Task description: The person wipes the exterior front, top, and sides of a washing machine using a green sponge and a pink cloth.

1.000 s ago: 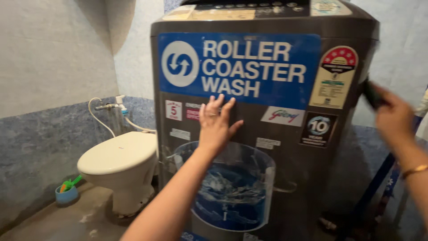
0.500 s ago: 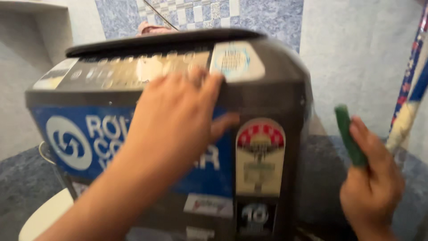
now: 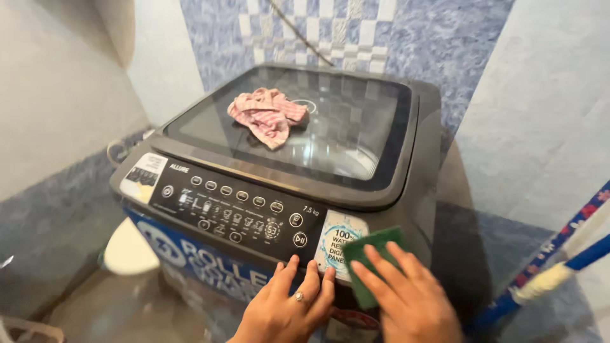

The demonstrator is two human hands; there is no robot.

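Note:
A dark grey top-loading washing machine point(image 3: 419, 190) fills the middle of the head view, its glass lid point(image 3: 343, 121) closed. A crumpled pink striped cloth point(image 3: 267, 114) lies on the lid. My right hand point(image 3: 406, 295) presses a green scrub pad point(image 3: 368, 267) flat against the front right corner of the control panel point(image 3: 235, 206), over a round sticker. My left hand point(image 3: 289, 305), with a ring on one finger, rests with fingers together on the panel's front edge, just left of the pad.
A white toilet point(image 3: 127, 251) stands low at the left of the machine. Blue and white mop handles point(image 3: 559, 260) lean at the right against the pale tiled wall. Blue patterned tiles cover the back wall. A cable runs up behind the machine.
The view has risen from the machine's front to its top. My right hand brought the green pad from beside the machine onto the panel corner. My left hand slid down to the panel edge.

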